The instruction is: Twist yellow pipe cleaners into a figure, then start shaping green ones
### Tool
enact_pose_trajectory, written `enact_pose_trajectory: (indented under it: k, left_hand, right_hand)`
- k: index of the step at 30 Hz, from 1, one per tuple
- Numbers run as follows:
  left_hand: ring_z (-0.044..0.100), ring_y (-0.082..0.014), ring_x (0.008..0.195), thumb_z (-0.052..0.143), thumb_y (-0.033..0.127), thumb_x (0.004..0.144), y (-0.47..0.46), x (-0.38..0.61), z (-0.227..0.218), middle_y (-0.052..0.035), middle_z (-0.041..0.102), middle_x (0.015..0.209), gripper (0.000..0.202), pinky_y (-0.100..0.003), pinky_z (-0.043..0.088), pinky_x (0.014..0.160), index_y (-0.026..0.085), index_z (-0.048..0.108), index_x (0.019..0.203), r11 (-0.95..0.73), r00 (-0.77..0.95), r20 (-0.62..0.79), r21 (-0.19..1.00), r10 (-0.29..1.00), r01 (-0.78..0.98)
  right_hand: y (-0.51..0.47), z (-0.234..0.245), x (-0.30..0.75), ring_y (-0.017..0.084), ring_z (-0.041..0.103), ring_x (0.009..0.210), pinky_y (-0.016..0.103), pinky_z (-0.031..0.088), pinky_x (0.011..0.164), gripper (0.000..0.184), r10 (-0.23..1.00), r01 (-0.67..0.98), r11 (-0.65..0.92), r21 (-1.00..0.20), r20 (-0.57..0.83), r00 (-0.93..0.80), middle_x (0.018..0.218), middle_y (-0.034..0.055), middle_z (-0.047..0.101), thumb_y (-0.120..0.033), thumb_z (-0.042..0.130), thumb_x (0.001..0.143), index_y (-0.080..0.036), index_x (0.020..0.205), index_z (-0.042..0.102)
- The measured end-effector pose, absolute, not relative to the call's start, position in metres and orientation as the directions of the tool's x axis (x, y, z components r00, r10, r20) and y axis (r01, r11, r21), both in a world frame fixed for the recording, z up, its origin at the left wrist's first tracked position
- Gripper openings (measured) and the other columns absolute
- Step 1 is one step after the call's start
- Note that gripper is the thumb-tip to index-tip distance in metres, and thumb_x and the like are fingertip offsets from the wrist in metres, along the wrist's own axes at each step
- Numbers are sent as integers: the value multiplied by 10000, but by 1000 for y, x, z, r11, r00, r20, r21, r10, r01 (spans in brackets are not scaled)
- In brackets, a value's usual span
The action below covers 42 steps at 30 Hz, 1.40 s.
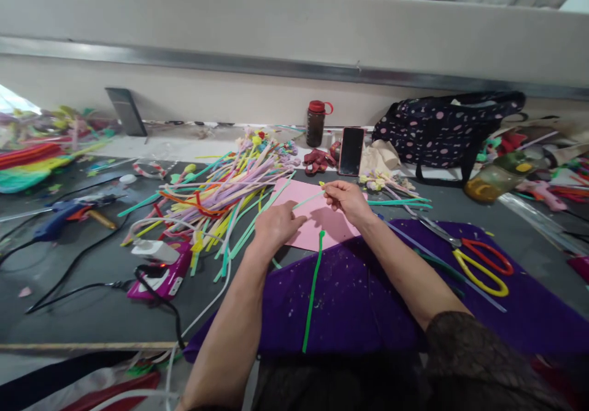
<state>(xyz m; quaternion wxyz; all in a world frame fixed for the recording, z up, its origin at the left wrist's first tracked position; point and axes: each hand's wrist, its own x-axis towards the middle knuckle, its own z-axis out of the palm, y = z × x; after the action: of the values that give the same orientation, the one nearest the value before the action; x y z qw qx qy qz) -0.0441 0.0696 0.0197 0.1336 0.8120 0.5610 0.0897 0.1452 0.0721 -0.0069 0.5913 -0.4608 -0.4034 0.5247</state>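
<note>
My right hand (348, 200) is pinched on one end of a pale green pipe cleaner (307, 200) above a pink sheet of paper (322, 218). The strip runs left to my left hand (276, 225), whose curled fingers close on its other end. A darker green pipe cleaner (313, 288) lies from the pink sheet down across a purple cloth (368, 294) in front of me. A heap of many-coloured pipe cleaners (221, 196) lies just left of my left hand.
Yellow and red scissors (483, 264) rest on the cloth at right. A pink glue gun (159, 273) and a blue glue gun (59, 215) with black cables lie left. A phone (351, 151), a dark bottle (315, 122) and a spotted bag (442, 129) stand at the back.
</note>
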Motion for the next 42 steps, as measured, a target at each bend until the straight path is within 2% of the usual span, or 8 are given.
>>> enact_pose_trajectory:
  k: [4,8,10,16,25,35,38,42]
  left_hand:
    - [616,-242,789,484,531,711,67,-54,36,-96,683,828,475,-285,416,636,211,612,1037,-230,232,28,294,972,928]
    - [623,-185,620,463,587,705,65,-61,47,-42,685,710,505,-246,422,579,211,631,996,-296,511,-219,605,831,739]
    - [630,-211,710,472,616,681,66,-57,44,-56,691,776,518,-254,419,610,225,647,972,-338,494,-199,514,846,788]
    - [572,-253,959,548,564,669,62,-40,35,-61,637,1049,647,-310,404,750,265,454,1235,-355,318,162,328,934,875]
    - [316,-317,1211,544,362,754,29,-39,58,-46,494,1250,333,-459,267,945,270,585,1072,-506,275,597,259,753,823]
    - [608,-175,832,373,371,844,43,-23,30,-34,680,894,346,-243,395,713,233,596,1070,-486,368,339,399,866,777]
    - [613,-175,785,375,379,835,53,-32,30,-18,686,821,345,-243,391,691,239,599,1057,-366,229,344,417,911,832]
    - [608,-151,725,382,403,819,60,-36,28,17,682,763,335,-220,392,656,251,621,998,-403,246,354,489,902,774]
  right_hand:
    - [76,0,158,51,513,455,140,347,362,195,976,-336,93,-937,18,218,581,-26,581,-265,673,625,-137,760,615]
    - [75,0,157,41,491,420,130,325,341,174,990,-304,-11,-953,-52,128,562,-31,574,-258,661,629,-137,743,608]
    - [72,-1,150,42,486,401,133,320,326,161,997,-229,-61,-971,-69,24,558,-27,578,-264,651,636,-133,719,605]
    - [68,4,142,51,506,423,138,350,331,143,993,-140,74,-987,60,103,557,-35,567,-275,614,674,-141,717,592]
    - [53,34,159,48,514,451,132,355,343,137,986,-162,148,-976,133,105,598,-37,568,-276,611,693,-156,758,600]
    - [0,48,186,105,577,540,171,395,398,260,994,150,96,-984,102,36,718,18,643,-298,585,733,-188,969,598]
    - [-48,42,255,138,583,598,224,425,491,235,948,588,52,-807,225,224,765,34,651,-318,527,779,-209,962,625]
    - [-125,7,347,216,591,780,308,434,650,214,915,938,-300,-172,225,334,880,83,640,-330,500,787,-208,865,657]
